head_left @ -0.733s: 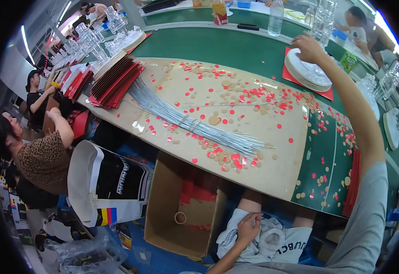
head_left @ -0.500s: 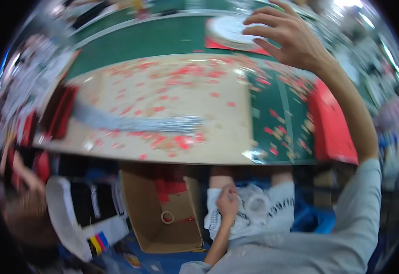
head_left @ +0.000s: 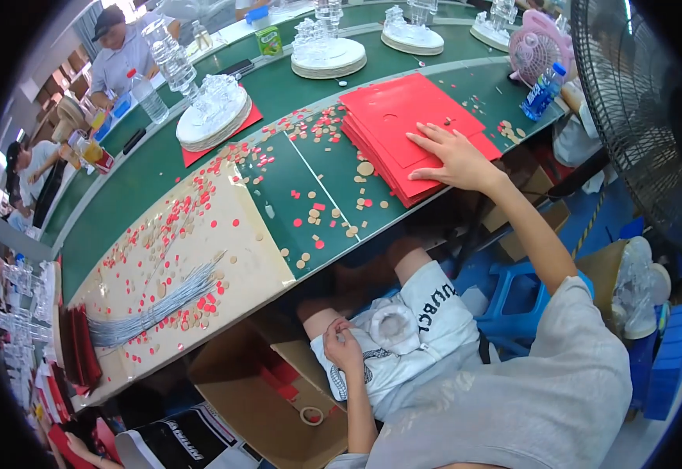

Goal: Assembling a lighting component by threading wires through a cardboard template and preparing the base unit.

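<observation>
My right hand [head_left: 454, 159] lies palm down with fingers spread on the near right part of a stack of red card sheets [head_left: 403, 102] at the table's edge. The top sheet has a small round cut in it. My left hand [head_left: 343, 346] rests on my lap with curled fingers; whether anything is in them is hidden. Beside it on my lap sits a white ring-shaped thing [head_left: 395, 329] in crumpled, whitish material. A bundle of thin silvery wires [head_left: 157, 306] lies on the tan board [head_left: 271, 270] to the left, among red and tan paper bits.
White round stacks [head_left: 328, 62] bearing clear plastic pieces stand along the far side. A blue-labelled bottle [head_left: 544, 91], a pink fan [head_left: 540, 47] and a large black fan [head_left: 646, 102] are at right. Below the table is a cardboard box [head_left: 224, 367]. People sit across, at far left.
My right hand has come down from above a white round stack onto the red sheets. The view has swung to the right. My left hand stays on my lap.
</observation>
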Demonstrator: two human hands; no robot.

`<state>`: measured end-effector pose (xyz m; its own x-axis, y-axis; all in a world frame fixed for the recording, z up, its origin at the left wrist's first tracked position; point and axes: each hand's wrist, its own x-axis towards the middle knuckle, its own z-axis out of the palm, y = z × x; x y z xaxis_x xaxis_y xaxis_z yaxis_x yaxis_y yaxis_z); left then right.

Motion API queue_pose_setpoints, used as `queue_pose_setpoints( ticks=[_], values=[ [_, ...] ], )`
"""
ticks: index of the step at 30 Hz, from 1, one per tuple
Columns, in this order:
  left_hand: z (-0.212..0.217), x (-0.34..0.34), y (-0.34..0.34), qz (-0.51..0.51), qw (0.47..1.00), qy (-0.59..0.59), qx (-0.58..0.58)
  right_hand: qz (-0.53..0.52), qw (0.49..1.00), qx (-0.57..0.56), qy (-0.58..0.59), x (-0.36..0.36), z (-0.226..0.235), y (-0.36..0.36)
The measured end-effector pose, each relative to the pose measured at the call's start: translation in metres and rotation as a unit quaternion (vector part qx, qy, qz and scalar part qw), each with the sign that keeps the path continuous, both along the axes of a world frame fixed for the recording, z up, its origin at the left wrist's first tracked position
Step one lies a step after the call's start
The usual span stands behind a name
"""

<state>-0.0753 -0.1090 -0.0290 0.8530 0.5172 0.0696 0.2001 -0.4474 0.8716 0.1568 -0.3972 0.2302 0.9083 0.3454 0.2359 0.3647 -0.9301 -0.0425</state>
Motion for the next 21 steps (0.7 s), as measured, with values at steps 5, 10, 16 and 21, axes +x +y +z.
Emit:
queue_pose_setpoints(
  ticks=[5,10,16,21],
  values=[
    [-0.006,-0.007,0.007,0.001,1.000,-0.009,-0.025,0.054,0.998,0.017,0.008,0.017,0.004,-0.013],
    [-0.009,-0.006,0.011,0.003,0.998,-0.007,-0.057,0.081,0.963,-0.218,0.133,0.044,0.068,0.011],
    [0.008,0.007,0.005,-0.010,0.999,0.046,-0.005,0.033,0.989,0.122,-0.083,0.231,0.070,0.007],
    [-0.023,-0.004,0.003,0.030,0.997,0.069,0.036,-0.171,0.939,0.297,-0.027,0.392,0.094,0.073]
  ],
)
